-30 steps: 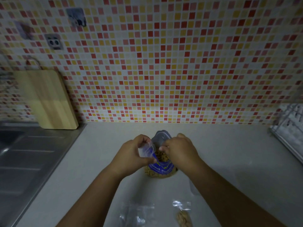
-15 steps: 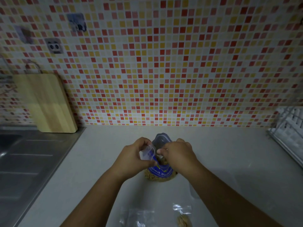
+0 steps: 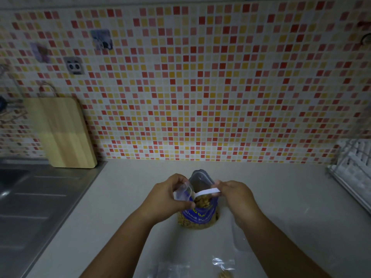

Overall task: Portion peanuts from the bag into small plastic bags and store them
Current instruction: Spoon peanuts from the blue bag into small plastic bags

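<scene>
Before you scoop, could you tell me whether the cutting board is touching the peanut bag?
Apart: the head view shows bare counter between cutting board and peanut bag.

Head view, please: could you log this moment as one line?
left hand: holds small bag | right hand: holds white spoon over peanut bag | filled bag: on counter

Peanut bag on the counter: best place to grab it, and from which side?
Take the peanut bag by its blue midsection from the side, not above. It stands upright with its mouth open, and the left hand and right hand already crowd the top.
</scene>
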